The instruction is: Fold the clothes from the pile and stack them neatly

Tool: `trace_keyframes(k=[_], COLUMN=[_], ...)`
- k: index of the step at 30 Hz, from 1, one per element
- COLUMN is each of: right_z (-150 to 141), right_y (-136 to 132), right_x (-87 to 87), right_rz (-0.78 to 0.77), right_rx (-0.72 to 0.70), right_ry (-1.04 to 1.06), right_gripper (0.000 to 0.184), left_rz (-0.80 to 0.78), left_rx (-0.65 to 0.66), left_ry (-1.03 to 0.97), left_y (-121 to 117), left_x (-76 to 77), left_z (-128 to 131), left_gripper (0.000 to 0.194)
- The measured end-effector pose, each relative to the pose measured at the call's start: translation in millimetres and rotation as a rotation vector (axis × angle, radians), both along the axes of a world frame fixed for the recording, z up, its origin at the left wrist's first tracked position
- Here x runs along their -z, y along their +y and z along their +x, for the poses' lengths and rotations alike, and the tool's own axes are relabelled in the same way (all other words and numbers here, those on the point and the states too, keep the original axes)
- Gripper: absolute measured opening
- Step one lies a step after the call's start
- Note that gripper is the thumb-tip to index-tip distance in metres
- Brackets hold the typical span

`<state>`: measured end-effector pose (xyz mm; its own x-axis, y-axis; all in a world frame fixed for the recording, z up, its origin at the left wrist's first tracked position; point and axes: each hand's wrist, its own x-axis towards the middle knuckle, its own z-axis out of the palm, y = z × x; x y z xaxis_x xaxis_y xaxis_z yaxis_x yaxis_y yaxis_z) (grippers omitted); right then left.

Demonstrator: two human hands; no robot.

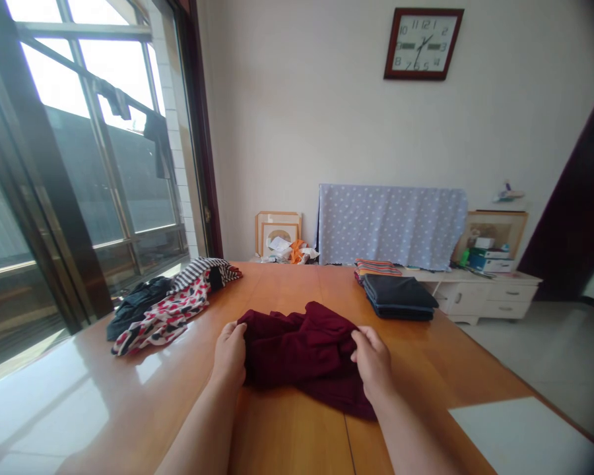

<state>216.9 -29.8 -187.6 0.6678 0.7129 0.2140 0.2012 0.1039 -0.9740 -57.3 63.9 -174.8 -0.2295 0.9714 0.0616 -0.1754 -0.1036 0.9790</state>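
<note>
Dark red garment gripped at both sides over table

The dark red garment is centred over the near half of the table, spread between two hands. Clock directions are read from the garment, 12 o'clock pointing away from the person. Its upper edge is uneven and creased; its lower edge slopes down to a low corner at 4 o'clock. Whether that lower edge touches the tabletop cannot be told.

Left hand: at 9 o'clock, thumb and fingers pinching the garment's edge. Right hand: at 3 o'clock, pinching the opposite edge.

At 10 o'clock, a loose pile comprises a patterned cloth, a striped cloth and a dark cloth. A band of tabletop separates it from the left hand. At 2 o'clock, a dark folded stack sits near the right table edge, with striped folded cloth just behind. Bare tabletop extends at 12 o'clock to the far edge. At 4 o'clock, a pale sheet lies along the right edge, well apart from the garment.
</note>
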Motion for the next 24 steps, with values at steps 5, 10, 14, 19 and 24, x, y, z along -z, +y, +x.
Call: trace_keyframes(k=[5, 10, 14, 19, 24], right_z=[19, 36, 41, 36, 13], right_y=[3, 5, 9, 8, -3], right_x=[-4.4, -1.5, 5.4, 4.3, -6.4], right_rz=[0.173, 0.203, 0.241, 0.312, 0.303], right_rx=[0.164, 0.294, 0.328, 0.378, 0.213], right_ry=[0.423, 0.497, 0.447, 0.160, -0.148], right_gripper=[0.027, 0.026, 0.031, 0.042, 0.038], left_rz=[0.021, 0.081, 0.141, 0.166, 0.164], left_rx=[-0.154, -0.222, -0.176, 0.133, 0.611], left_ry=[-0.053, -0.163, -0.257, -0.317, -0.094], left_y=[2, -2, -3, -18, -45], left_x=[-2.1, -9.4, -13.4, -22.3, -28.2], left_z=[-4, -5, -4, 9, 27], left_gripper=[0.024, 0.027, 0.030, 0.034, 0.026])
